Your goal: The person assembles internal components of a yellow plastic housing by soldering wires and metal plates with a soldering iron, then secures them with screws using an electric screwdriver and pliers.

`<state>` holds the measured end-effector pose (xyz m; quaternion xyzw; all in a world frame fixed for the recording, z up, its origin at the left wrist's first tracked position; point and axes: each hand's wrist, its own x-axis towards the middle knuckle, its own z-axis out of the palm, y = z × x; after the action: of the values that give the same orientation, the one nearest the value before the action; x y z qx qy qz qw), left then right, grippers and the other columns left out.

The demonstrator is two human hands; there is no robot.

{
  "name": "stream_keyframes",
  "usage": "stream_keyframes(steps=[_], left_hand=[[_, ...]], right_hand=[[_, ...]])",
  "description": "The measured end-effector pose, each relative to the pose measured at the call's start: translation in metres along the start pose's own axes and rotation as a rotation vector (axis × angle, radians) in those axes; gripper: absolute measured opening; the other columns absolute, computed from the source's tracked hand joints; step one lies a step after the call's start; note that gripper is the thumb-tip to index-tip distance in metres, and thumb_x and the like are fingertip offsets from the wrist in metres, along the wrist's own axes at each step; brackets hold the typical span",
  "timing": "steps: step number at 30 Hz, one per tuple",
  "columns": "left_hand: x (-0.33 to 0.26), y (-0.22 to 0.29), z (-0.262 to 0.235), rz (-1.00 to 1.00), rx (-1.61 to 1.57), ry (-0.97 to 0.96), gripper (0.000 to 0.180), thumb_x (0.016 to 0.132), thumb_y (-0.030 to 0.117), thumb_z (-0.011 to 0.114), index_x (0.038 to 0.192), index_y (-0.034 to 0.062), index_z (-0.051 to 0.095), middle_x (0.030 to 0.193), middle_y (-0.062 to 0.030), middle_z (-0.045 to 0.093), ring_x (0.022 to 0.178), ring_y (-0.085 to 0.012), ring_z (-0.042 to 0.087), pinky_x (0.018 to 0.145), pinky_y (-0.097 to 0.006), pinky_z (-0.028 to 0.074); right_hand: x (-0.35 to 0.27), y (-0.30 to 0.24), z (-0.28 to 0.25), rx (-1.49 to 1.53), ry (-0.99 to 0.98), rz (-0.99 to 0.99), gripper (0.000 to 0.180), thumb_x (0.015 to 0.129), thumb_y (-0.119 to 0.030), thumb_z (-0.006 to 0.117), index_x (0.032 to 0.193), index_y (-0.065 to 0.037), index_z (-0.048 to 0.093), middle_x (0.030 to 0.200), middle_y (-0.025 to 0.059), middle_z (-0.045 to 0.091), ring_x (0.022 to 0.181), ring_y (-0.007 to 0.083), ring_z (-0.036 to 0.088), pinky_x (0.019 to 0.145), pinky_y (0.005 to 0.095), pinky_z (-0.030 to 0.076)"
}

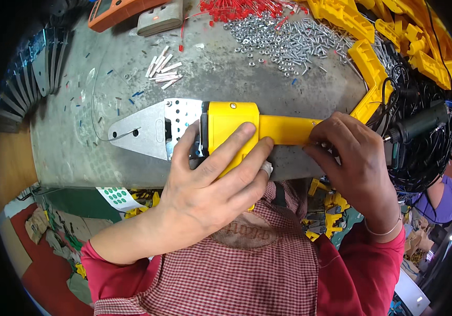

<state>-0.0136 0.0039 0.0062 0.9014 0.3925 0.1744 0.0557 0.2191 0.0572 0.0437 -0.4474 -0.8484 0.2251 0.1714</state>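
Observation:
A plastic pipe welder lies crosswise on the grey table in front of me. Its yellow housing (225, 117) and handle (289, 130) extend to the right, and its pointed metal heating plate (136, 139) points left. My left hand (213, 184) is laid over the housing and holds it, fingers on top and thumb by the perforated metal bracket (181, 113). At the handle's right end my right hand (350, 150) has its fingertips pinched together. Whatever lies between those fingertips is too small or hidden to make out.
Screws (310, 39) and nuts (247, 37) are heaped at the back, beside red-tipped leads (242, 9). White sleeves (164, 68) lie behind the welder. Right: yellow shells (371, 73), black cables (421, 168), a dark power screwdriver (421, 124). Metal plates (41, 63) stand at far left.

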Motion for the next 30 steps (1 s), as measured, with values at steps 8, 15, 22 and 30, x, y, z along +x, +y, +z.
stream_keyframes(steps=[8,15,22,30], left_hand=[[0.000,-0.001,-0.003,-0.001,-0.040,-0.042,0.022,0.076,0.021,0.062,0.097,0.0172,0.066,0.129,-0.0022,0.060,0.128,-0.0262,0.047,0.100,-0.057,0.033],[-0.003,-0.008,0.001,0.035,-0.007,-0.020,0.029,0.078,0.023,0.061,0.106,0.0198,0.066,0.133,-0.0021,0.057,0.129,-0.0249,0.047,0.100,-0.053,0.032],[0.001,-0.026,-0.004,0.121,-0.045,-0.061,0.044,0.077,0.028,0.061,0.120,0.0206,0.064,0.142,0.0009,0.050,0.129,-0.0191,0.048,0.095,-0.045,0.033],[-0.006,-0.029,0.003,0.122,-0.154,-0.008,0.054,0.070,0.028,0.066,0.123,0.0158,0.062,0.144,0.0035,0.048,0.130,-0.0194,0.047,0.095,-0.044,0.034]], right_hand=[[-0.005,-0.001,-0.001,-0.007,0.004,0.065,0.023,0.070,-0.002,0.077,0.080,-0.001,0.056,0.070,0.0082,0.055,0.061,0.0227,0.057,0.056,0.0320,0.045],[-0.019,-0.009,0.001,0.079,-0.006,0.212,0.025,0.067,-0.003,0.079,0.077,-0.002,0.057,0.067,0.0070,0.054,0.058,0.0194,0.056,0.052,0.0303,0.043],[-0.016,-0.049,0.029,0.274,-0.089,-0.145,0.022,0.069,-0.005,0.078,0.080,-0.006,0.058,0.070,0.0069,0.057,0.061,0.0251,0.058,0.053,0.0337,0.046],[-0.018,-0.063,0.043,0.147,-0.090,-0.163,0.023,0.071,-0.005,0.076,0.084,-0.004,0.058,0.076,0.0103,0.058,0.068,0.0278,0.060,0.059,0.0367,0.049]])
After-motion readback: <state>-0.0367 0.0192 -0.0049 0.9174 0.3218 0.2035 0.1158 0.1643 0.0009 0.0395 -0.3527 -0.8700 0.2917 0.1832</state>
